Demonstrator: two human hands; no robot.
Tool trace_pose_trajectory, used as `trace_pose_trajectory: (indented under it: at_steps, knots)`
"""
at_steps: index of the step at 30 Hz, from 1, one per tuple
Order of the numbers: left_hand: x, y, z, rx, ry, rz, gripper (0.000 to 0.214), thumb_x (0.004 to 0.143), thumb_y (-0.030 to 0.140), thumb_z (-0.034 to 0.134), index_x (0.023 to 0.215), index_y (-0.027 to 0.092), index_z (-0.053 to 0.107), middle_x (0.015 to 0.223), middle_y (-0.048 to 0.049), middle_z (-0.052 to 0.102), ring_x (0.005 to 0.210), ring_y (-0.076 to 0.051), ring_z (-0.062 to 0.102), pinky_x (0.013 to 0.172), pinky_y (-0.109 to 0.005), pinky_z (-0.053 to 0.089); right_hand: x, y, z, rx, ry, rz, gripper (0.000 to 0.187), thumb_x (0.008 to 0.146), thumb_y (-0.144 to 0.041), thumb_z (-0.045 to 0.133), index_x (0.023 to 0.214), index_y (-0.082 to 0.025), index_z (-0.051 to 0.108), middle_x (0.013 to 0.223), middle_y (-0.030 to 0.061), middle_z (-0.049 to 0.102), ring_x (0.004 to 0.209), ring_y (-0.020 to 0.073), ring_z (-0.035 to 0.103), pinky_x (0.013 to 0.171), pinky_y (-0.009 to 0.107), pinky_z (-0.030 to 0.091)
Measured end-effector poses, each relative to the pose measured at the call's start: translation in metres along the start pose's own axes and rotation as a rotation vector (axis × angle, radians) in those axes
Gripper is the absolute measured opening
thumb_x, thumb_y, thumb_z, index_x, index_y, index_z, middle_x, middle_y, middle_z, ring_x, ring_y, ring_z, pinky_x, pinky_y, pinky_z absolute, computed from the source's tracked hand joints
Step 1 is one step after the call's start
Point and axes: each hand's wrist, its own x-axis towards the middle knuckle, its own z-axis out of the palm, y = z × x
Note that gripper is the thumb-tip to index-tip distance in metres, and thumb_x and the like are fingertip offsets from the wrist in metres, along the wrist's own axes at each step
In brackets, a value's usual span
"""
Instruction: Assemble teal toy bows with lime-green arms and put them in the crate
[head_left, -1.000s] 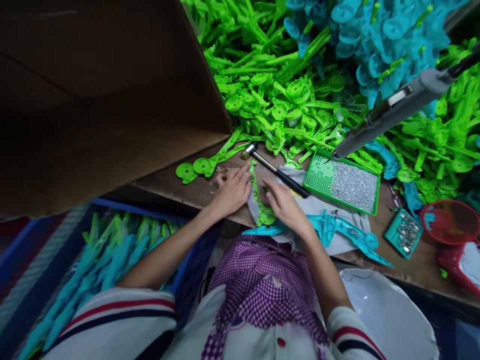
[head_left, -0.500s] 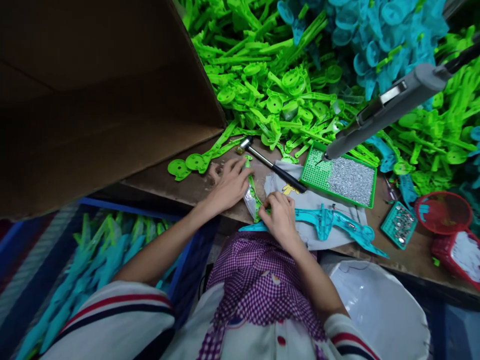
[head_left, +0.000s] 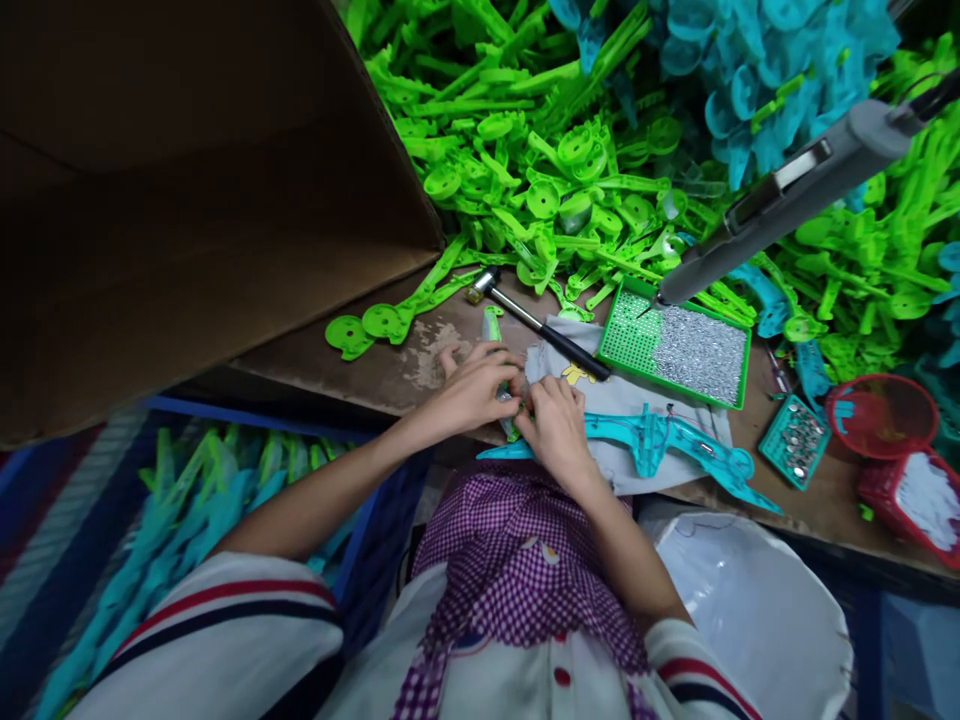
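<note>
My left hand [head_left: 474,388] and my right hand [head_left: 553,424] meet at the near edge of the wooden bench [head_left: 390,370]. Both have fingers curled on a long green plastic part [head_left: 493,322] that lies between them on a white cloth [head_left: 637,400]. Only the far tip of that part shows beyond my fingers. A small black-handled hammer [head_left: 536,322] lies just beyond my hands. A teal plastic part [head_left: 660,445] rests on the cloth right of my right hand.
A green tray of small silver screws [head_left: 679,345] sits right, under a hanging grey power screwdriver [head_left: 780,195]. Heaps of green parts [head_left: 540,150] and teal parts [head_left: 750,60] fill the back. A big cardboard box [head_left: 187,190] stands left; a blue crate of parts [head_left: 187,500] below.
My left hand has slid toward me and right, meeting my right hand, and both now close on the near end of the green part. The view has shifted slightly.
</note>
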Motion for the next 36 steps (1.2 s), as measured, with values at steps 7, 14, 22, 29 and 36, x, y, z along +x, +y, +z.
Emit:
trace_pose_trajectory:
  at_steps: [7,14,22,29,36]
  knots:
    - [0.011,0.006,-0.004,0.077,-0.063,0.046,0.008,0.077,0.024,0.069,0.072,0.022,0.065,0.113,-0.0042,0.070,0.124,-0.032,0.053,0.116,-0.059,0.016,-0.028,0.021,-0.024,0.226,0.052,-0.078,0.024,0.099,-0.035,0.055,0.118,-0.022,0.061,0.123,0.0098,0.064,0.122,0.0259,0.056,0.107,0.046,0.041]
    - [0.015,0.003,-0.001,0.068,-0.086,0.031,0.009,0.076,0.023,0.071,0.068,0.023,0.066,0.114,-0.0039,0.069,0.122,-0.032,0.054,0.113,-0.056,0.023,-0.073,0.064,-0.036,0.231,0.252,-0.088,0.017,0.100,-0.032,0.056,0.107,-0.023,0.068,0.117,0.0082,0.068,0.118,0.0224,0.061,0.103,0.041,0.043]
    - [0.017,0.009,-0.004,0.106,-0.104,0.031,0.010,0.074,0.019,0.070,0.066,0.022,0.065,0.112,-0.0041,0.070,0.121,-0.030,0.055,0.112,-0.054,0.026,-0.066,0.043,-0.011,0.081,0.132,-0.233,0.027,0.105,-0.028,0.045,0.122,-0.022,0.065,0.124,0.0079,0.071,0.122,0.0209,0.060,0.107,0.042,0.037]
    - [0.018,0.008,-0.006,0.064,-0.125,0.030,0.009,0.076,0.023,0.070,0.067,0.022,0.066,0.110,-0.0045,0.070,0.122,-0.031,0.054,0.113,-0.052,0.026,-0.059,0.036,-0.006,0.038,0.063,-0.348,0.050,0.104,-0.040,0.047,0.151,-0.026,0.042,0.150,0.0104,0.056,0.141,0.0252,0.049,0.117,0.052,0.027]
    - [0.021,0.004,-0.013,0.012,-0.203,0.029,0.011,0.080,0.026,0.070,0.070,0.021,0.067,0.114,-0.0042,0.069,0.127,-0.031,0.049,0.112,-0.054,0.026,-0.057,0.028,0.003,0.060,0.107,-0.357,0.059,0.102,-0.044,0.051,0.155,-0.026,0.036,0.153,0.0111,0.054,0.142,0.0259,0.049,0.123,0.056,0.018]
